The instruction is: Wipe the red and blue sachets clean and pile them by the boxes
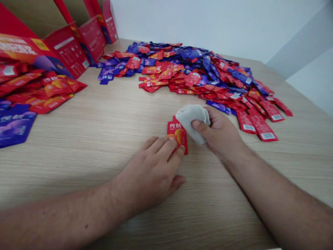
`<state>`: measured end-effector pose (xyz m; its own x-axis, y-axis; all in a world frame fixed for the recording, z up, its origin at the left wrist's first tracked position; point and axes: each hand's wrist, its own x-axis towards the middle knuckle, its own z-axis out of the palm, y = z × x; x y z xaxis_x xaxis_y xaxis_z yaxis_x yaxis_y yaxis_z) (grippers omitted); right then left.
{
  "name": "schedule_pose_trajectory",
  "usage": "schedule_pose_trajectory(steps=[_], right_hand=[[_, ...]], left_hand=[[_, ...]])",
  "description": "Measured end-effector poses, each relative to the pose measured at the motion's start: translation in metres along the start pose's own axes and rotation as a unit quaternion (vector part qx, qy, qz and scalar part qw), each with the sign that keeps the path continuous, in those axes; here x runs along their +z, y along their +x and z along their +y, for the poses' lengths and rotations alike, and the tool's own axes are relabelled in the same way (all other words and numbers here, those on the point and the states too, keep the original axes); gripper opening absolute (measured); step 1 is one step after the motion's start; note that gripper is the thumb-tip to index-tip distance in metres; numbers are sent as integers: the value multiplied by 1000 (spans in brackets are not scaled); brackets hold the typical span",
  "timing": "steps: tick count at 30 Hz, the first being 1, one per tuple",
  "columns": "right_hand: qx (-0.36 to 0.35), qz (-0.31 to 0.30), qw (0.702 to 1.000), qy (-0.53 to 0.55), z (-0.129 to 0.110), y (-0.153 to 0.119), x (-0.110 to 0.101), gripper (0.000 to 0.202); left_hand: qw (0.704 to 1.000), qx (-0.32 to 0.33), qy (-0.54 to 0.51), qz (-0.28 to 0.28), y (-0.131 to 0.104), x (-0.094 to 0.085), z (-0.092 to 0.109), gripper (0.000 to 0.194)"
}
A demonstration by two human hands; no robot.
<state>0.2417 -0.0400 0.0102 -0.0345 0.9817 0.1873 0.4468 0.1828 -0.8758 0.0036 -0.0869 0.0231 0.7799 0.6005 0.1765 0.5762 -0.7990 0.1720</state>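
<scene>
A red sachet (173, 130) with orange fruit printed on it lies flat on the wooden table (109, 114). The fingertips of my left hand (156, 166) rest on its lower part, the fingers stretched out and the thumb apart. My right hand (221, 130) grips a folded white cloth (194, 119) between thumb and fingers, at the right edge of the sachet. The cloth covers the sachet's upper right corner.
A wide heap of red and purple sachets (192, 74) spreads across the back and right of the table. Open red boxes (67, 52) stand at the back left, with more red sachets (49, 90) and a purple sachet (15, 123) in front. Behind is a white wall.
</scene>
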Motion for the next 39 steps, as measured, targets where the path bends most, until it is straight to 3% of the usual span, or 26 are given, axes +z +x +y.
schedule_pose_trajectory(steps=[3, 6, 8, 12, 16, 23, 31, 39], right_hand=[[-111, -34, 981, -153, -3, -1, -3, 27], [-200, -118, 954, -191, -5, -1, 2, 24], [-220, -135, 942, -212, -4, 2, 7, 26], [-208, -75, 940, -260, 0, 12, 16, 29], [-240, -110, 935, -237, 3, 15, 17, 27], [-194, 0, 944, -266, 18, 23, 13, 25], [-209, -57, 952, -215, 18, 22, 16, 28], [-181, -100, 949, -239, -1, 2, -3, 27]], left_hand=[[999, -1, -4, -40, -4, 5, 9, 66], [998, -7, -16, -64, -4, 8, 12, 74], [997, -3, -20, -70, -2, 8, 12, 74], [997, 0, -23, -77, 0, 6, 9, 73], [997, 2, -29, -74, 1, 7, 6, 75], [998, 5, -21, -53, 3, 9, 3, 77], [997, -47, -31, -42, 3, 14, -2, 79], [997, 3, -61, -56, -7, 10, 10, 72]])
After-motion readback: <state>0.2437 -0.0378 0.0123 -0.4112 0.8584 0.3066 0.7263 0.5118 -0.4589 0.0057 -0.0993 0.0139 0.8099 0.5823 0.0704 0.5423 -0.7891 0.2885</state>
